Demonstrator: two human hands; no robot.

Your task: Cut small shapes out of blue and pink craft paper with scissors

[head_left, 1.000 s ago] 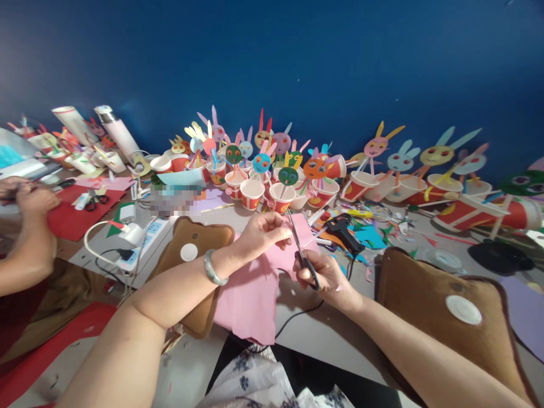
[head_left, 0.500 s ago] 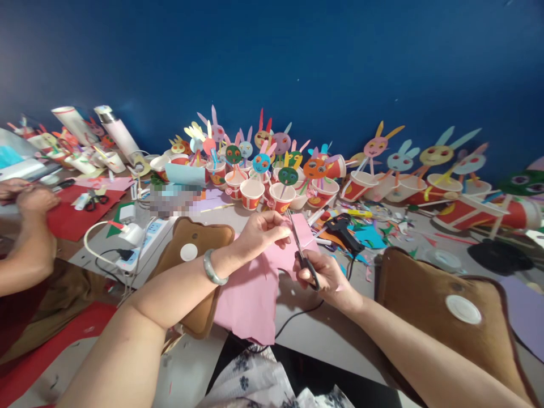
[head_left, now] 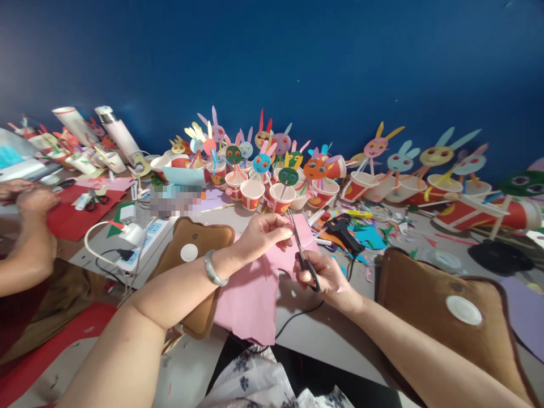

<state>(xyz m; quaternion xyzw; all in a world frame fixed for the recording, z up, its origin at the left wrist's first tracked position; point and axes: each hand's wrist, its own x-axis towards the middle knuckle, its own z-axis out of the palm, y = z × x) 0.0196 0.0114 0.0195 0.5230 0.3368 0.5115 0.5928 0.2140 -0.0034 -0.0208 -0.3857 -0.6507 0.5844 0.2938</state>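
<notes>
Right hand (head_left: 327, 279) on scissors (head_left: 312, 276), left hand (head_left: 268, 229) at the blades

The right hand's fingers are wrapped around the scissors' black handles. The left hand's thumb and fingertips are pressed together beside the blade tips; whether a scrap is between them I cannot tell. Pink paper (head_left: 250, 306) lies beneath both hands, spreading nearer on the desk (head_left: 340, 340). Beyond stand red paper cups (head_left: 252, 199); a green-faced paper rabbit (head_left: 288, 177) rises from one.
</notes>
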